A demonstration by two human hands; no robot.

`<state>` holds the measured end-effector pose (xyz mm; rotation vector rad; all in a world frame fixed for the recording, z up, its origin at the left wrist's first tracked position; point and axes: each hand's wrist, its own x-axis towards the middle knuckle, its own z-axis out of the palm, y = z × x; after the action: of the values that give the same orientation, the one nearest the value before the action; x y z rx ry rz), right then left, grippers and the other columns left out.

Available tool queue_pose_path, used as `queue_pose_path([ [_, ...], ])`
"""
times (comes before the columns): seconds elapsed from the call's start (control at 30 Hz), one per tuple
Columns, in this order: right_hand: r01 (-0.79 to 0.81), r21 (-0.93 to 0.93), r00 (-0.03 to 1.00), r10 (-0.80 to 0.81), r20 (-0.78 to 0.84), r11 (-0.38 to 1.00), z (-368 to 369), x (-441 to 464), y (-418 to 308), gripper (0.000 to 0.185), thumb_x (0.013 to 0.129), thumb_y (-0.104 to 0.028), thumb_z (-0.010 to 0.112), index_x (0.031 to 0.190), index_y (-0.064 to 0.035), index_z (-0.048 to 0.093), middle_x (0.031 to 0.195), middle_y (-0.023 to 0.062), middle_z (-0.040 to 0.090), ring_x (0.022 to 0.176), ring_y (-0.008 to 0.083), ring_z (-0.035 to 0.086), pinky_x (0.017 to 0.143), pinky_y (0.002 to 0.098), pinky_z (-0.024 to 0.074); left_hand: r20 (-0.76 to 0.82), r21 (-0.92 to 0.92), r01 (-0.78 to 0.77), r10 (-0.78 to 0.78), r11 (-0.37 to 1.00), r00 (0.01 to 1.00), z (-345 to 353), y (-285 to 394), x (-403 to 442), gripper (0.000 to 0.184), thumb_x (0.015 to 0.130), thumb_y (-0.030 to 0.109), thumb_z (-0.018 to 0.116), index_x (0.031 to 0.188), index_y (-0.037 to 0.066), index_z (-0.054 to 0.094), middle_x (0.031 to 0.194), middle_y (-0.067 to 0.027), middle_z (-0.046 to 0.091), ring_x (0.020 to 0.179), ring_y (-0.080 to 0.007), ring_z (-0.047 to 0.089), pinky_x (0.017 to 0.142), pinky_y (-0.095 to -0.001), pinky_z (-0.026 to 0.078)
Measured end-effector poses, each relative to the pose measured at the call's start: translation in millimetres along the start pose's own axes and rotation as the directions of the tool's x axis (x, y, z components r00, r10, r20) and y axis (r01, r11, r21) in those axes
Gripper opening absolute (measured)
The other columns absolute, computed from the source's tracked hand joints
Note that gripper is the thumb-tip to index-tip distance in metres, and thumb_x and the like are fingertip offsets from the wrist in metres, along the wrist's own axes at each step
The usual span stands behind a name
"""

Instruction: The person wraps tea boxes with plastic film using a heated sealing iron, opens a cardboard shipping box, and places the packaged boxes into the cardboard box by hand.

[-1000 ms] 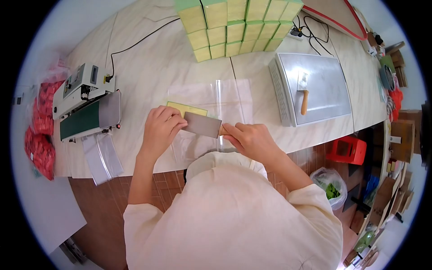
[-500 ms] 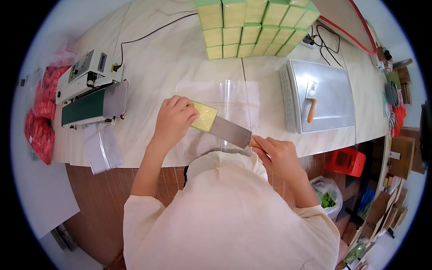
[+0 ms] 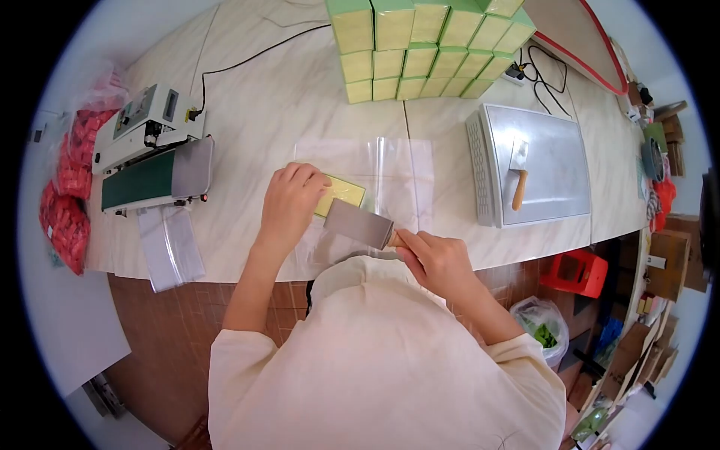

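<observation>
My left hand (image 3: pixel 289 199) grips the left end of a yellow box (image 3: pixel 347 193) with green edges, its fingers bent over the top. Shiny clear film shows on the box. In my right hand (image 3: pixel 437 260) is a wide metal scraper (image 3: pixel 358 224), held by its wooden handle. The blade points left and overlaps the near side of the box; whether it presses on the box I cannot tell. Under and behind the box lies clear plastic film (image 3: pixel 409 169), flat on the table.
Stacked yellow-green boxes (image 3: pixel 420 60) stand at the back. Left is a belt sealing machine (image 3: pixel 142 169), with clear bags (image 3: pixel 171 247) by it. A metal hot plate (image 3: pixel 536 176) on the right bears a second scraper (image 3: pixel 519 176). A red stool (image 3: pixel 576 271) stands below the table's right edge.
The scraper has moved left with my right hand, its blade going from the box's right end to overlapping its near side. My left hand has shifted only slightly and still grips the box.
</observation>
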<state>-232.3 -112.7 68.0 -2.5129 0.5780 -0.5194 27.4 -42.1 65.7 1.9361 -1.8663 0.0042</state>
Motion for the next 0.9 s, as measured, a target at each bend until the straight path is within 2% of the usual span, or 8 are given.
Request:
queue_pose_path([
  [0.3, -0.029, -0.057, 0.998, 0.026, -0.051, 0.998, -0.5, 18.6, 7.9, 0.017, 0.085, -0.016, 0.063, 0.1, -0.0082, 0.061, 0.061, 0.003, 0.051, 0.048, 0.0202, 0.053, 0.041, 0.0321, 0.04, 0.013, 0.013, 0.006, -0.006, 1.0, 1.0, -6.7, 1.4, 2.7, 0.019, 0.071, 0.004, 0.068, 0.087, 0.008, 0.058, 0.089, -0.0045, 0.055, 0.092, -0.0238, 0.052, 0.081, -0.0365, 0.041],
  [0.4, -0.032, -0.06, 0.999, 0.03, -0.041, 0.998, -1.6, 24.9, 7.7, 0.016, 0.085, -0.016, 0.063, 0.099, -0.0085, 0.061, 0.062, 0.0033, 0.052, 0.048, 0.0207, 0.053, 0.042, 0.0322, 0.0401, 0.001, 0.0, 0.024, -0.024, 1.0, 1.0, -10.6, 6.8, 10.1, 0.022, 0.072, 0.005, 0.068, 0.09, 0.009, 0.058, 0.096, -0.0046, 0.056, 0.096, -0.0248, 0.052, 0.084, -0.0374, 0.04],
  [0.47, -0.076, -0.047, 0.997, 0.077, 0.021, 0.996, -3.7, 29.3, 6.2, 0.019, 0.084, -0.014, 0.063, 0.102, -0.0069, 0.064, 0.067, 0.0053, 0.057, 0.053, 0.0239, 0.055, 0.046, 0.0342, 0.0425, -0.045, -0.008, -0.005, 0.005, 1.0, 0.999, -12.2, 10.9, 18.1, 0.026, 0.072, 0.007, 0.069, 0.095, 0.01, 0.058, 0.102, -0.0033, 0.057, 0.102, -0.0254, 0.051, 0.09, -0.0383, 0.039],
  [0.6, -0.081, -0.051, 0.996, 0.082, 0.022, 0.995, -1.6, 34.6, 5.5, 0.018, 0.084, -0.014, 0.063, 0.101, -0.0073, 0.064, 0.066, 0.0048, 0.057, 0.052, 0.0232, 0.055, 0.045, 0.0337, 0.0421, -0.032, -0.004, -0.075, 0.075, 0.997, 0.997, -7.8, 8.0, 30.0, 0.021, 0.072, 0.008, 0.068, 0.092, 0.01, 0.06, 0.104, -0.0021, 0.057, 0.107, -0.0251, 0.049, 0.097, -0.0403, 0.037],
  [0.67, -0.076, -0.031, 0.997, 0.076, 0.013, 0.997, -2.1, 36.2, 3.6, 0.018, 0.085, -0.016, 0.063, 0.101, -0.009, 0.064, 0.065, 0.0035, 0.056, 0.051, 0.0221, 0.054, 0.044, 0.0332, 0.0412, 0.046, 0.028, -0.193, 0.191, 0.981, 0.98, -5.6, -2.9, 29.9, 0.011, 0.073, 0.009, 0.067, 0.082, 0.01, 0.061, 0.096, -0.0007, 0.058, 0.104, -0.0214, 0.052, 0.099, -0.0426, 0.036],
  [0.7, -0.081, -0.035, 0.997, 0.082, 0.009, 0.996, -1.8, 37.1, 2.5, 0.018, 0.085, -0.016, 0.063, 0.101, -0.009, 0.064, 0.065, 0.0035, 0.056, 0.051, 0.0221, 0.054, 0.044, 0.0332, 0.0412, 0.045, 0.024, -0.199, 0.198, 0.98, 0.979, -6.8, -4.1, 29.4, 0.011, 0.073, 0.009, 0.067, 0.082, 0.01, 0.061, 0.096, -0.0007, 0.058, 0.104, -0.0214, 0.052, 0.099, -0.0426, 0.036],
  [0.77, -0.078, -0.052, 0.995, 0.075, -0.06, 0.996, -1.0, 37.7, 0.3, 0.006, 0.085, -0.015, 0.063, 0.09, -0.0171, 0.059, 0.057, 0.0008, 0.05, 0.046, 0.0201, 0.053, 0.04, 0.0318, 0.038, 0.117, 0.027, -0.205, 0.2, 0.978, 0.973, -10.7, -3.7, 24.7, 0.006, 0.074, 0.008, 0.066, 0.074, 0.01, 0.059, 0.088, 0.0005, 0.059, 0.097, -0.0171, 0.055, 0.098, -0.0441, 0.037],
  [0.9, -0.084, -0.065, 0.995, 0.08, -0.056, 0.994, 0.4, 37.6, 1.3, 0.005, 0.086, -0.016, 0.062, 0.09, -0.0177, 0.059, 0.056, 0.0007, 0.051, 0.046, 0.0198, 0.052, 0.04, 0.0317, 0.0376, 0.091, 0.052, -0.265, 0.26, 0.963, 0.961, -2.9, -7.7, 10.4, 0.007, 0.074, 0.008, 0.065, 0.073, 0.01, 0.058, 0.083, 0.0014, 0.059, 0.091, -0.0145, 0.057, 0.098, -0.0438, 0.037],
])
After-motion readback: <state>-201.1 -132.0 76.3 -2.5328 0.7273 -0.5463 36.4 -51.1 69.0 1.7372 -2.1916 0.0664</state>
